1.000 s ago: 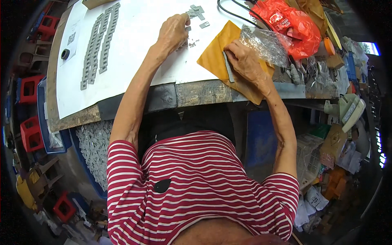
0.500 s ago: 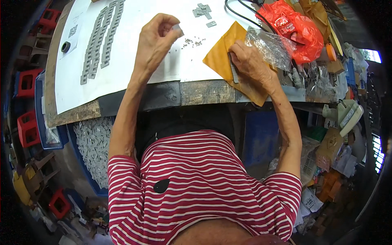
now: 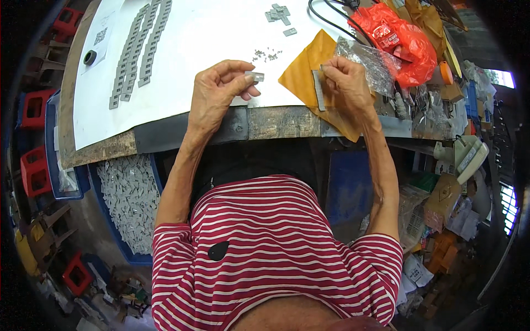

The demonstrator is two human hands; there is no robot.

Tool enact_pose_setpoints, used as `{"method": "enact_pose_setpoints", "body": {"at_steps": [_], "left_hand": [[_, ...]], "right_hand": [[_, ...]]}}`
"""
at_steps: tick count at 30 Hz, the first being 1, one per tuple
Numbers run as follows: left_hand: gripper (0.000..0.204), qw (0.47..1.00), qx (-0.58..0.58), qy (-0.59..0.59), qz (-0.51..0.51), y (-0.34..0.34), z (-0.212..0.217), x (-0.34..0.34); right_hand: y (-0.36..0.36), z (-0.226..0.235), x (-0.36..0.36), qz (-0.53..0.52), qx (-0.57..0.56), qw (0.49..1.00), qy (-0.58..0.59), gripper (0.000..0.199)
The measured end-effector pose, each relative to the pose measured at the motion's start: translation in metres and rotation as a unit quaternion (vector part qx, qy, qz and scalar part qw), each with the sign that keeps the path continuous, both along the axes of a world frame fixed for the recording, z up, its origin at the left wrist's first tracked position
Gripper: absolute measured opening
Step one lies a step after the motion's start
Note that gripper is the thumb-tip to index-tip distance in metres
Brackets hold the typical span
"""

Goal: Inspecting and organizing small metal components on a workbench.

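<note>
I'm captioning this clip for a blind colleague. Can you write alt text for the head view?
Seen from above, a person's left hand pinches a small grey metal piece over a white sheet, while the right hand rests on a yellow envelope. Rows of grey parts lie at the left.

A red-and-white striped shirt [image 3: 265,248]. A white sheet [image 3: 204,49] covers the table, carrying rows of grey metal pieces [image 3: 135,52]. A mustard-yellow cloth [image 3: 309,83] lies beside a bright red plastic bag [image 3: 397,38]. A blue bin [image 3: 118,220] holds grey parts; red stools [image 3: 36,138] stand nearby.
</note>
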State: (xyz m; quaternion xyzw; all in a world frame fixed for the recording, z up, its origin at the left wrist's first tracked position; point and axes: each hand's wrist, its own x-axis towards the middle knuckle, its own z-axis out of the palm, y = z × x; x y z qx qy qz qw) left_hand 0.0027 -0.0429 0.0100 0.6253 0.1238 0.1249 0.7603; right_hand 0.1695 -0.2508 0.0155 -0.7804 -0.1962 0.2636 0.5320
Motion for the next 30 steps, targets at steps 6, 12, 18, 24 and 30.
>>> {"method": "enact_pose_setpoints", "body": {"at_steps": [6,12,18,24,30], "left_hand": [[0.021,1.000,-0.004,0.005,-0.014,-0.006,-0.001,-0.007],[0.021,1.000,0.011,0.024,-0.014,-0.006,-0.004,-0.016],[0.021,1.000,-0.005,0.003,-0.002,-0.002,-0.008,-0.021],[0.020,1.000,0.015,0.010,0.017,0.002,-0.010,-0.025],[0.017,0.999,-0.004,-0.003,0.048,0.001,-0.010,-0.023]], "right_hand": [[0.001,0.011,-0.022,0.026,0.127,0.968,0.215,0.010],[0.018,0.014,-0.051,0.037,0.189,0.931,0.309,0.009],[0.041,0.004,-0.072,0.058,0.211,0.923,0.317,0.008],[0.062,-0.002,-0.080,0.083,0.197,0.936,0.281,0.011],[0.070,-0.008,-0.081,0.091,0.193,0.934,0.288,0.011]]}}
